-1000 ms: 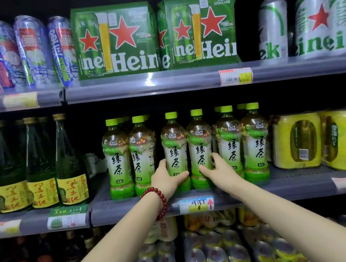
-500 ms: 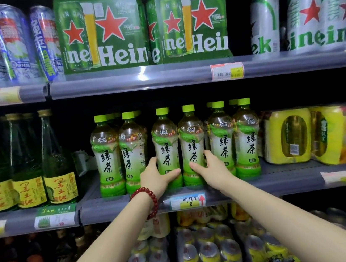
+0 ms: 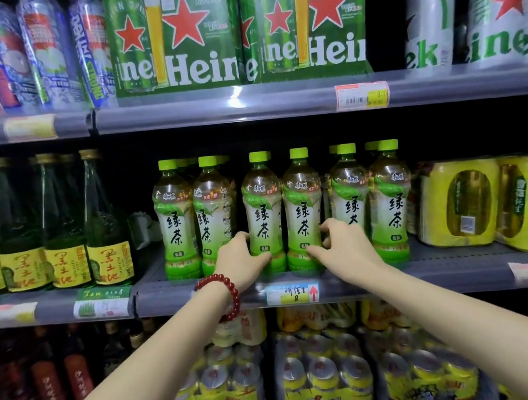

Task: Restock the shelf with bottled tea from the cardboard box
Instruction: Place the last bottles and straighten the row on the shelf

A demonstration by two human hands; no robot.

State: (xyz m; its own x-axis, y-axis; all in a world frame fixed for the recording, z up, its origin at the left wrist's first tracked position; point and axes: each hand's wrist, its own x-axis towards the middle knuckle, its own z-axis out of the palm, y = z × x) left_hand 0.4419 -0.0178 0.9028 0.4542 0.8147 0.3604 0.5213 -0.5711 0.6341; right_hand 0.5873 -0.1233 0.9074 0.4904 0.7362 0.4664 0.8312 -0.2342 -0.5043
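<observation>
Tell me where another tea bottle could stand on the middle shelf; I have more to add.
Bare shelf shows between the dark green glass bottles and the leftmost green tea bottle. The front row is packed; left hand and right hand grip the two middle bottles. Yellow multipacks crowd the right.

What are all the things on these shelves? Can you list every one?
green tea bottles: six in front, more behind, green caps, middle shelf centre
dark green glass bottles: at least four, yellow labels, middle shelf left
yellow multipacks: at least two, middle shelf right
green beer packs: two, red stars, top shelf centre
silver beer cans: at least two, top shelf right
blue and white cans: several, top shelf left
shrink-wrapped can packs: several, yellow and blue, bottom shelf
price tag: one, red arrow, middle shelf edge
red bead bracelet: one, left wrist
left hand: grips third front tea bottle
right hand: grips fourth front tea bottle
</observation>
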